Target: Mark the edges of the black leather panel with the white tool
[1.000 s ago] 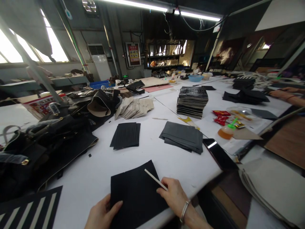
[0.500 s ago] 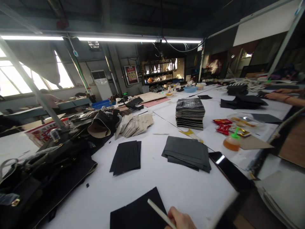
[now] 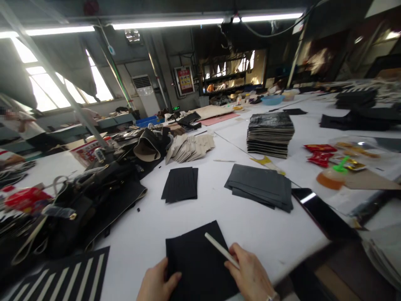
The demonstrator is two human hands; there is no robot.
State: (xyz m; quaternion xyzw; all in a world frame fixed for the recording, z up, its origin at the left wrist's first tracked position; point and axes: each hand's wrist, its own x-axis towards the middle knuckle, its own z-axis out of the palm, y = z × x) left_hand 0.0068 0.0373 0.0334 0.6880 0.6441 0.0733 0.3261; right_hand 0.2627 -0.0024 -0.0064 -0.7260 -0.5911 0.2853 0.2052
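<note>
A black square sheet (image 3: 197,259) lies at the near edge of the white table (image 3: 257,225). My left hand (image 3: 156,284) rests on the sheet's left side, thumb pressed on it and fingers closed around its edge. My right hand (image 3: 250,276) is on the sheet's right side, pinching a thin white stick (image 3: 221,250) that slants up and to the left over the sheet.
Two piles of dark sheets (image 3: 181,184) (image 3: 260,186) lie further out, with a tall black stack (image 3: 270,133) behind. A phone (image 3: 319,209) and an orange bottle (image 3: 328,177) are to the right. Black bags (image 3: 81,205) crowd the left, and a striped panel (image 3: 69,276) lies near left.
The view swung up and back down, then shifted right. My left hand left the picture half a second ago and is back on the sheet's left side. The right hand still holds the stick.
</note>
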